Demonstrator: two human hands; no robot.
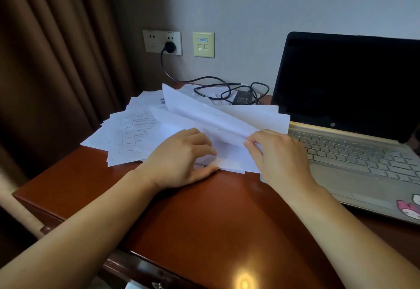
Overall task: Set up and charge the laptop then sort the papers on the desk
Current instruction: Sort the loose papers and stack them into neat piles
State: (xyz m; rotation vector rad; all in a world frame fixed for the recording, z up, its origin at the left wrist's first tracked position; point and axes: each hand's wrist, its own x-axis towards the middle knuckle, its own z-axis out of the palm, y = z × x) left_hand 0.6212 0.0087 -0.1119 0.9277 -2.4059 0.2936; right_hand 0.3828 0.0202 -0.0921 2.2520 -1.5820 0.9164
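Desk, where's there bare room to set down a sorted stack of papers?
Bare wood lies at the front of the desk between the forearms, bordered by papers behind and the laptop at right, plus the left front corner. The back is crowded: papers, charger brick, cable.

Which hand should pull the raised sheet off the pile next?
Right, probably: the right hand pinches the near edge of the raised sheet, while the left hand holds the pile beneath.
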